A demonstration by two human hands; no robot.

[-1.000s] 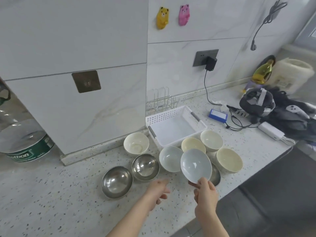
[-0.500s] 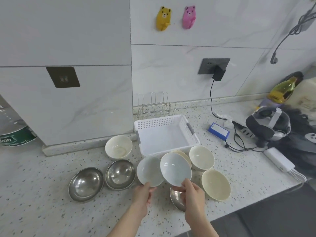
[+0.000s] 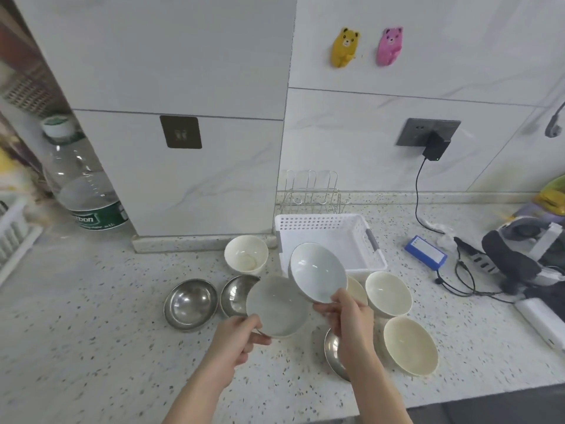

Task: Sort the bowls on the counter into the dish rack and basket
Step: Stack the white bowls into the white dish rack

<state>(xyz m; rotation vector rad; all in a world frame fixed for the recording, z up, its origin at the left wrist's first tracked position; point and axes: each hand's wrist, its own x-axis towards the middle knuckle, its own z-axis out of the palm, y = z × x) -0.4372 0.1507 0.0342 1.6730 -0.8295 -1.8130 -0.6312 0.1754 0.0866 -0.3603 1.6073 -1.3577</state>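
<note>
Bowls: two pale ones point(image 3: 318, 272) point(image 3: 276, 307) are lifted; others are left on counter point(image 3: 91, 316).
Basket point(image 3: 330, 223): at twelve o'clock, unfilled.
Rack point(image 3: 312, 191): behind it, likely next.
Right hand point(image 3: 351, 316): rim is pinched.
Left hand point(image 3: 235, 335): rim is pinched.

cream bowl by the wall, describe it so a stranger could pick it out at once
Find the white basket against the wall. Just left of it, at the pillar's foot, stands the cream bowl. It sits alone and upright, behind two steel bowls, untouched by either hand.

Glossy glazed bowl point(image 3: 318, 272), shiny steel bowl point(image 3: 190, 303), perforated plastic basket point(image 3: 328, 238).
</note>
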